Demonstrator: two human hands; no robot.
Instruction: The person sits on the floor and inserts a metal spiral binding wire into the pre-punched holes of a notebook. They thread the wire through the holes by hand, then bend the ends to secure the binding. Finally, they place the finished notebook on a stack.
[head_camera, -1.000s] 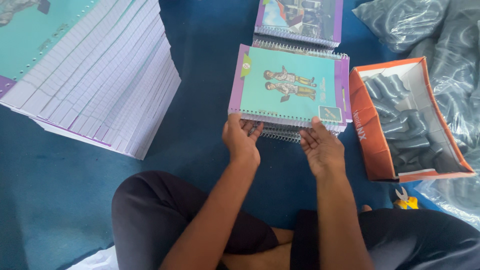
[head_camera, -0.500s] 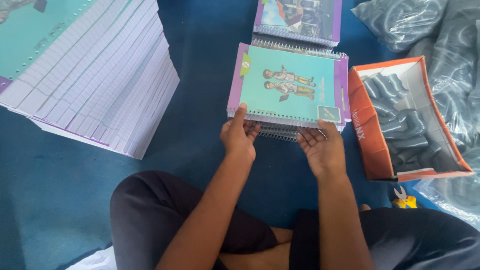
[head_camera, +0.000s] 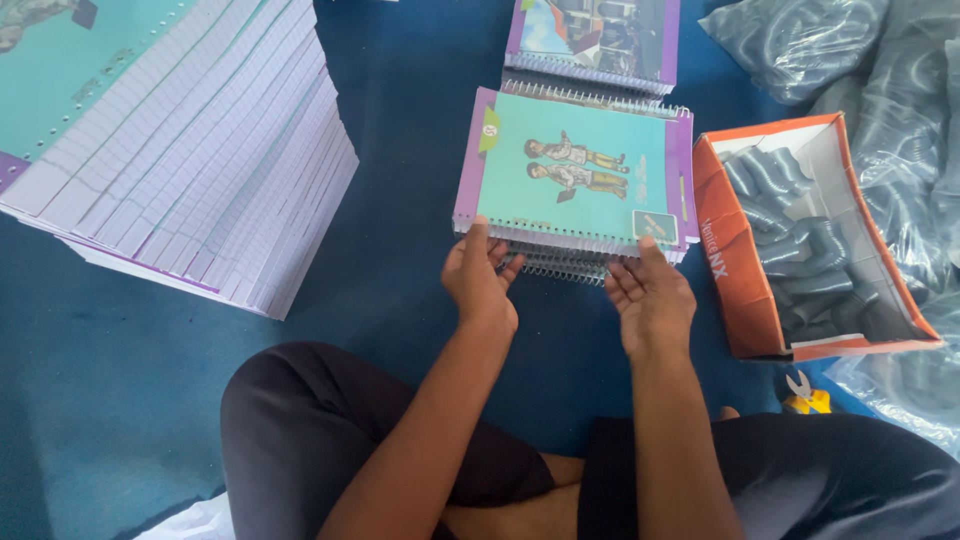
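The person sits cross-legged on the blue floor (head_camera: 400, 300), dark trousers filling the lower part of the view; both bare forearms reach forward to a low stack of spiral-bound notebooks (head_camera: 575, 175) lying straight ahead, just beyond the knees. The top notebook shows a teal cover with a purple border and a small picture of two figures; its wire spine runs along the near edge, and more coils of the books beneath stick out under it.

The left hand (head_camera: 482, 282) has its fingers extended, the tips touching the near left corner of the stack; the right hand (head_camera: 652, 300) is open, palm up and fingers spread, its tips meeting the near right edge by the coils; neither hand is closed around anything, so both look loose against the stack rather than gripping it.

Beyond the stack lies another notebook pile (head_camera: 595, 40) with a purple-edged picture cover, just touching or nearly so. To the left rises a tall slanted heap of unbound lined sheets (head_camera: 200, 160). To the right stands an open orange cardboard box (head_camera: 735, 270) holding grey coils; clear plastic bags (head_camera: 860, 50) of the same lie beyond it.
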